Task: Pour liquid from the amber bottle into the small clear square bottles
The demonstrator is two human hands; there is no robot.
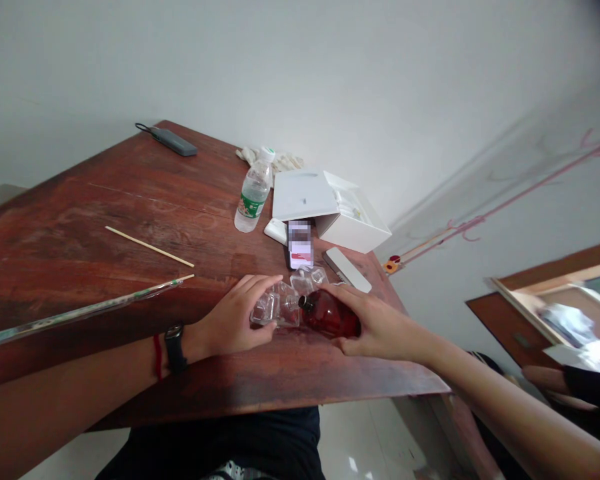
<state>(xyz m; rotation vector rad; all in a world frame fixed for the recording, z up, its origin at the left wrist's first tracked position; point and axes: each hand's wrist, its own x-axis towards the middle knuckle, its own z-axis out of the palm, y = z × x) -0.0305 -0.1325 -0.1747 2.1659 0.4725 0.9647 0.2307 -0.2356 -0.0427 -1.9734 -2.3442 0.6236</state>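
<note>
My left hand [235, 320] is wrapped round a clear glass bottle [273, 310] lying on the wooden table [105, 280]. My right hand [380, 327] grips a dark red-brown bottle [330, 315], tipped on its side with its neck touching the clear bottle's mouth. Both hands are closed on their bottles near the table's front right part. A black watch and a red band sit on my left wrist.
Behind the hands lie a phone [300, 244], a clear plastic tray [313, 277], a white slab [347, 269], an open white box [330, 210] and a water bottle [253, 193]. A wooden stick [149, 247], a long clear tube [80, 311] and a grey case [174, 141] lie to the left.
</note>
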